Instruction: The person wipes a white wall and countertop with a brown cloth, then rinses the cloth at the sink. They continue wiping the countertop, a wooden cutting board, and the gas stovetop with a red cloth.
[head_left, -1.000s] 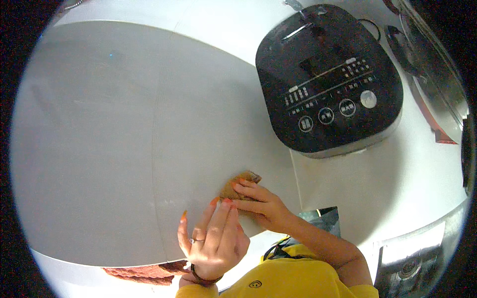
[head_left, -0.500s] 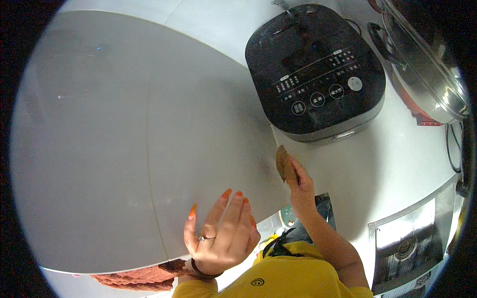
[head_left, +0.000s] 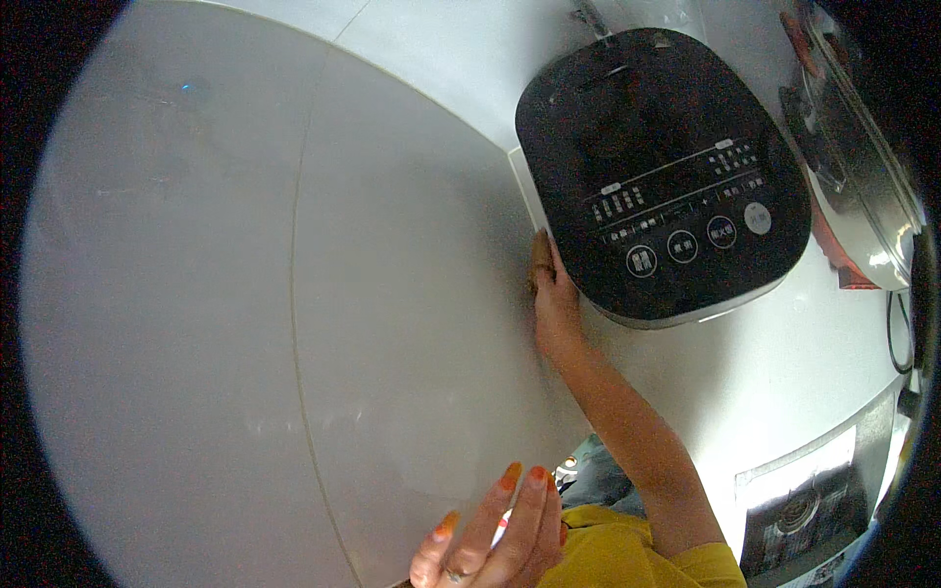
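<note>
My right hand (head_left: 557,312) reaches up along the left side of a black-topped rice cooker (head_left: 676,186). Its fingers are closed round a brown cloth (head_left: 540,261), folded small and mostly covered by the hand, by the edge where the pale tiled wall (head_left: 412,294) meets the counter. My left hand (head_left: 500,544), with orange nails and a ring, is low in the picture in front of the wall. Its fingers stretch out, and it seems to hold nothing; the lower part is cut off by the picture's edge.
A large metal pot (head_left: 872,186) with a glass lid stands right of the cooker, beside a red-edged thing (head_left: 853,278). A black cable (head_left: 897,338) hangs near it. At the lower right is a dark panel (head_left: 799,510) with a round ring. White counter (head_left: 725,382) spreads before the cooker.
My right hand has moved forward with the brown cloth, from in front of the cooker to its left side. My left hand now appears lower and farther right. The whole view has shifted slightly.
</note>
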Tool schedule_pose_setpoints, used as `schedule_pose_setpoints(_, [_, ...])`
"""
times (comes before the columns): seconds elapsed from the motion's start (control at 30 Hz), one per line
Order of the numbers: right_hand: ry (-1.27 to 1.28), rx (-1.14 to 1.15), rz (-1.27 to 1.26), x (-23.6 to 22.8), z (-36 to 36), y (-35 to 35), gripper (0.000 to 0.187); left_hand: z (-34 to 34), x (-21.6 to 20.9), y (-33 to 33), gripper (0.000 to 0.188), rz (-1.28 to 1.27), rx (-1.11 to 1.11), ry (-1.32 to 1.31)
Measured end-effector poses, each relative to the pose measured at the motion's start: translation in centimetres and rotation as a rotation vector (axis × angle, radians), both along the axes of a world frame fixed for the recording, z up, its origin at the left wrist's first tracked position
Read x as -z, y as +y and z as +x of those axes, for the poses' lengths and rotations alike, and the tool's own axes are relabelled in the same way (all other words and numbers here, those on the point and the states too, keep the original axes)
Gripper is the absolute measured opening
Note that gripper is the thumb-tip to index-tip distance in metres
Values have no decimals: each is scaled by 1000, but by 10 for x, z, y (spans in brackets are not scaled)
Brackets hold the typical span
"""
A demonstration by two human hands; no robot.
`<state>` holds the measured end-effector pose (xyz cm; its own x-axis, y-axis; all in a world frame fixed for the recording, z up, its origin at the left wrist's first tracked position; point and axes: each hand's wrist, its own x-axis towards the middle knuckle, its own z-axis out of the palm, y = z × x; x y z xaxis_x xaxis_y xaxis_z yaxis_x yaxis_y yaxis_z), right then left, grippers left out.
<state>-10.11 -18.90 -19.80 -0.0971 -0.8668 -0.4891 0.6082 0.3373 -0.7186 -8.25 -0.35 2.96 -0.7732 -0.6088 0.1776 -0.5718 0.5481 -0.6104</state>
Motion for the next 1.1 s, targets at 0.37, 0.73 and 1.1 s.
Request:
schedule_pose_setpoints(0.37, [-57,-54,-206,10,2,-48,41,-11,4,-4,53,4,37,18])
schedule_pose_setpoints(0.73, [314,-130,-732,-13,-14,49,30,-3,1,7,63,-52,33,117])
schedule_pose_setpoints(1.1, [262,-213,-1092,-48,-42,158,44,18,12,10,74,-103,401,390])
